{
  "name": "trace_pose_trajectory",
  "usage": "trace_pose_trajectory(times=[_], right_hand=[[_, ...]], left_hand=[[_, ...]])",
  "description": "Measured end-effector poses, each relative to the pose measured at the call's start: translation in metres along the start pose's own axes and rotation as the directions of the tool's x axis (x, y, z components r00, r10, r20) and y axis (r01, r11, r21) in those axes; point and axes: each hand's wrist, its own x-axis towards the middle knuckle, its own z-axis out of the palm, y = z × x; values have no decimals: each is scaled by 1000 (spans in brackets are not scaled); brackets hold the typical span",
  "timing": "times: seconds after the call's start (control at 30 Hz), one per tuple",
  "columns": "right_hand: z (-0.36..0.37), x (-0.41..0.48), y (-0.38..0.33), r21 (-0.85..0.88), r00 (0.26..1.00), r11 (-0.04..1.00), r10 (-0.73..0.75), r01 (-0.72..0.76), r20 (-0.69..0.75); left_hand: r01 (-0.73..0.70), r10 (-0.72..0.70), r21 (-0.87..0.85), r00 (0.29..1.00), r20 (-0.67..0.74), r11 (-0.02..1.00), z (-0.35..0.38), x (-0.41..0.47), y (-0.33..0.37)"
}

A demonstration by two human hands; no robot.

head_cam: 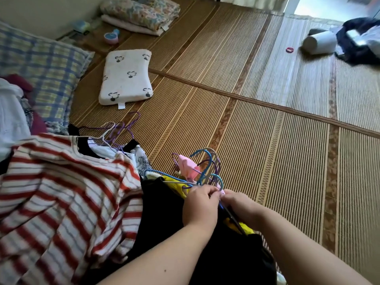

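Your left hand (200,204) and right hand (240,203) both pinched the hanger bundle (207,174).
It lay on the black garment (162,212); striped shirt (61,192) just left of that.

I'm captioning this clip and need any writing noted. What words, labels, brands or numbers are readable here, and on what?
No text here can be read.
White tag on the pillow: too small to show any writing.
Pillow prints: dark motifs, not letters.
Green box by the wall: blurred, nothing legible.
Hangers: no marks visible.
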Motion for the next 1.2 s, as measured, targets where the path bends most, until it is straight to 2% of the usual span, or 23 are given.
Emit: trace_pose_trajectory(times=[0.1, 0.2, 0.33, 0.47, 0.6, 0.73, 0.83, 0.93, 1.0, 1.07, 1.13, 1.2], right_hand=[[-2, 4, -3, 53, 998, 997, 51, -52, 21], [0, 3, -10, 170, 979, 972, 140, -165, 150], [1, 1, -14, 294, 954, 941, 76, -165, 290], [2, 1, -15, 317, 933, 935, 37, -158, 358], [6, 4, -17, 313, 906, 932, 37, -184, 423], [9, 3, -22, 310, 955, 945, 7, -103, 295], [4, 0, -25, 412, 984, 908, -3, -72, 180], [6, -11, -31, 471, 981, 879, -24, -72, 194], [13, -22, -36, 451, 974, 890, -43, -63, 222], [18, -33, -40, 413, 974, 910, -75, -20, 212], [23, -44, -43, 386, 987, 923, -65, 5, 144], [30, -54, -46, 284, 996, 957, -71, 55, 47]], left_hand=[[-8, 8, -61, 1000, 10, 998, 3, -3, -4], [-14, 16, -129, 1000, 12, 992, -1, -7, -8], [62, -69, -205, 997, -28, 977, -5, -6, -3], [96, -128, -283, 987, -99, 954, -13, -9, 0], [235, -304, -410, 946, -113, 882, -22, -10, 0], [292, -369, -502, 927, -59, 814, -34, -12, -6], [346, -347, -426, 935, 76, 836, -42, -17, -11], [366, -355, -330, 930, 96, 870, -55, -23, -12], [326, -321, -160, 945, 54, 932, -64, -25, -15], [227, -229, -44, 972, -59, 973, -73, -28, -15], [117, -127, -79, 982, -142, 990, -83, -32, -11], [93, -110, -122, 984, -140, 988, -94, -38, -4]])
